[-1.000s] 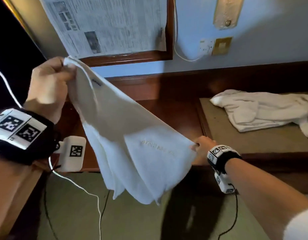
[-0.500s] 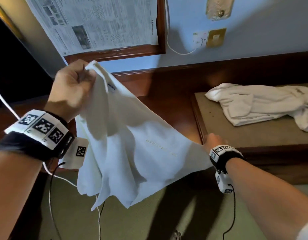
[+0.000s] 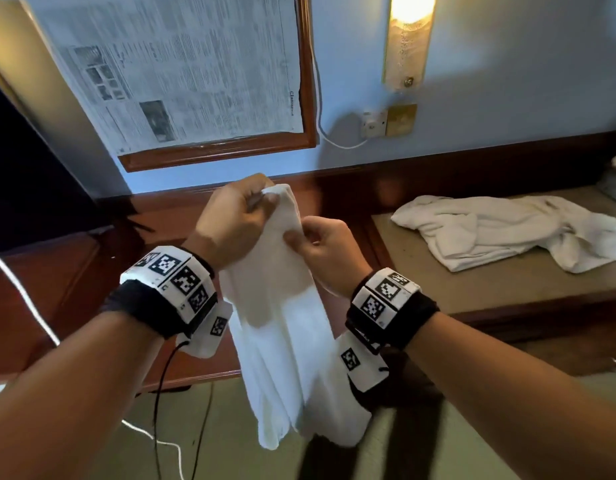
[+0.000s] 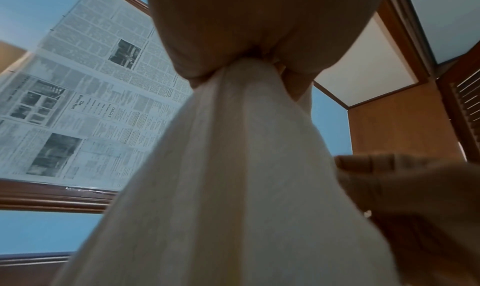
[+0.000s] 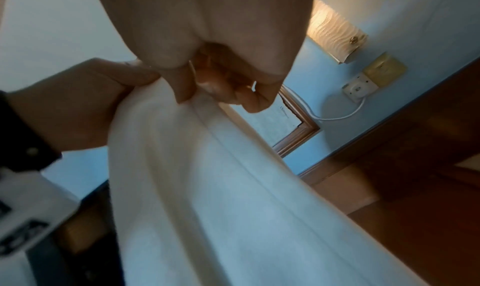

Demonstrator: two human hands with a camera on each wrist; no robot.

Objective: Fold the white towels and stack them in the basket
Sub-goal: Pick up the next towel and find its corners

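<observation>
A white towel [image 3: 286, 327] hangs doubled over in front of me, its lower end loose above the floor. My left hand [image 3: 237, 220] grips its top corner in curled fingers. My right hand [image 3: 320, 244] pinches the same top edge just beside and below the left hand. From the left wrist the towel [image 4: 233, 177] drops out of my closed left hand [image 4: 249, 44]. In the right wrist view the towel [image 5: 207, 188] runs down from my right hand [image 5: 207, 75], whose thumb and fingers are closed on its hem. No basket is in view.
A crumpled pile of white towels [image 3: 500, 230] lies on a padded bench [image 3: 507, 299] at the right. A dark wooden desk [image 3: 74, 299] stands left and behind the towel. A framed newspaper [image 3: 182, 71], a wall lamp [image 3: 407, 39] and a socket [image 3: 374, 123] are on the wall. Cables trail over the green floor [image 3: 92, 445].
My two hands have come together from wide apart, bringing the towel's two upper corners side by side. The towel has gone from spread open to hanging doubled and narrow.
</observation>
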